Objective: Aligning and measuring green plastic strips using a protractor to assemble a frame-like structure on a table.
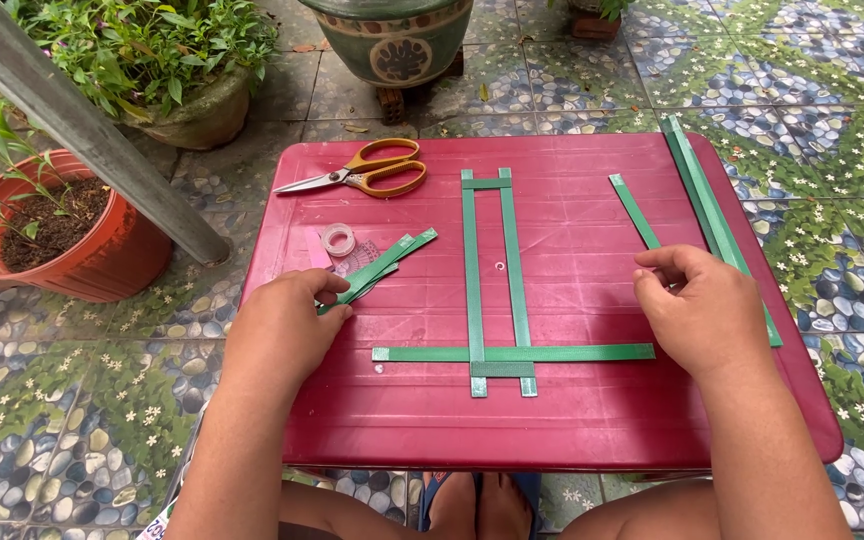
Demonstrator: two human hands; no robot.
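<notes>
On a red plastic table (572, 420) lies a frame of green strips (497, 290): two long upright strips joined by short cross pieces, with one long strip (572, 352) across the bottom. My left hand (287, 325) pinches the near end of a few short green strips (382, 265) that point up to the right. My right hand (702, 305) rests on the table with curled fingers, its fingertips at the near end of a single green strip (635, 210). Whether it grips that strip I cannot tell.
Orange-handled scissors (362, 172) lie at the table's far left. A roll of clear tape (338, 239) sits near my left hand. Long green strips (707, 205) run along the right edge. Potted plants (52, 220) and a grey post (92, 140) stand on the patterned tile floor.
</notes>
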